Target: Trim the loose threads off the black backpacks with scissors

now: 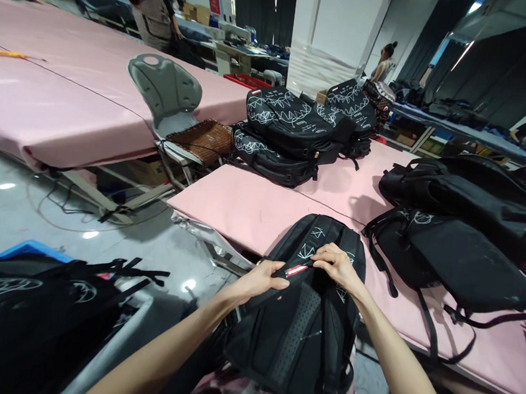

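Note:
A black backpack [299,326] with white scribble print leans against the pink table's edge, its lower end over my lap and its padded straps facing up. Across its upper part shows a small red-and-white label [296,271]. My left hand [264,280] grips the fabric at the label's left end, thumb and fingers closed on it. At the label's right end, my right hand [335,265] pinches the same backpack near its top. Whether a zip or a small part is between the right fingertips is hidden.
Several black backpacks are stacked [289,124] farther back on the pink table [239,201]; more backpacks [468,256] lie at right. At lower left, a bin [131,327] holds printed backpacks. A grey chair [166,89] stands between tables. People are in the background.

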{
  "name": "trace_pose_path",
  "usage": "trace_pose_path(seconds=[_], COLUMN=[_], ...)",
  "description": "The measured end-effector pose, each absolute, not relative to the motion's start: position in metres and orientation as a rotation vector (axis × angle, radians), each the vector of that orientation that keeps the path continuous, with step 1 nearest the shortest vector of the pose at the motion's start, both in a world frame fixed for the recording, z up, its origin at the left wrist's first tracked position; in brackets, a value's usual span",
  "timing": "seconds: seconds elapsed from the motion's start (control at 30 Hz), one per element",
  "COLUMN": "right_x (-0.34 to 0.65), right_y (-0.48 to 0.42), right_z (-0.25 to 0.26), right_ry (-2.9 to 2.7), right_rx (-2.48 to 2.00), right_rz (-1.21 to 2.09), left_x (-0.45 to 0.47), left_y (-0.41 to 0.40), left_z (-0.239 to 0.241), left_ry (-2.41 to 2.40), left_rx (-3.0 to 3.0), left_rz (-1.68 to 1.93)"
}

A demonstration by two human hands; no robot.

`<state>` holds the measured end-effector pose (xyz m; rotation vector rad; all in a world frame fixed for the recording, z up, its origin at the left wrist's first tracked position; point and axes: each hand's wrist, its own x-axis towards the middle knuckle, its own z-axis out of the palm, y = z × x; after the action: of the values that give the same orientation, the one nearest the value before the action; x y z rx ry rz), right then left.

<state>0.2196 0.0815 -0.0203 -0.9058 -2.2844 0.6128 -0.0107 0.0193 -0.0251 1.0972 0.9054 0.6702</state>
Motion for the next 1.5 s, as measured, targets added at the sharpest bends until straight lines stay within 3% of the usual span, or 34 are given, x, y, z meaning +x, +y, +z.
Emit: trace_pose_path(seconds=[0.47, 0.67, 0.97, 1.5], right_x=[0.188, 0.205, 0.205, 0.202], right_y=[0.055, 0.040, -0.020, -0.021], right_z=[0.007, 0.012, -0.024, -0.017], right_ry=[-2.538, -1.768, -1.766, -1.838], right_rx=[-0.721, -1.123, -1.264, -1.229], right_rz=[0.353, 0.576, -0.016, -0.143], left_x=[-0.001, 0.001, 0.032, 0.045], left_y=[0.022, 0.012, 0.006, 0.002], left_z=[-0.028, -0.014, -0.005, -0.005], left_ry=[1.031, 0.788, 0.649, 0.693], left_rx=[1.357, 1.030, 0.798, 0.745], left_rz=[0.699, 0.766, 0.934, 0.976])
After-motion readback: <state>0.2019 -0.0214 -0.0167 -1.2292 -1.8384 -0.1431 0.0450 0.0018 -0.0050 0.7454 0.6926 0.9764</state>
